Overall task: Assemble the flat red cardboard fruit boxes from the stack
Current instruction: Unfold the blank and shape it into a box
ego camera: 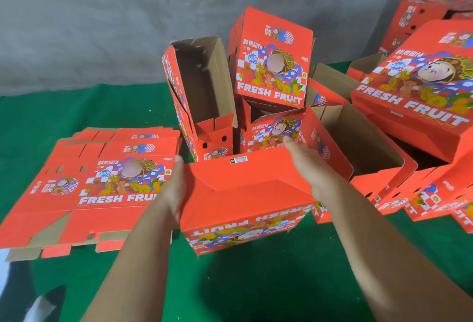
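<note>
— Where are you now?
— Bottom-folding: your left hand (172,188) braces the upturned box (245,199) on the green mat (256,283); your right hand (311,165), fingers straight, flattens its flaps.
— Next?
— Probably lock them, flip it.

Red checker-printed boxes (245,193), green cloth (256,283)

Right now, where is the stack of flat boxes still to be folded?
The flat stack lies on the green cloth at the left of the head view, right beside the left hand.
</note>
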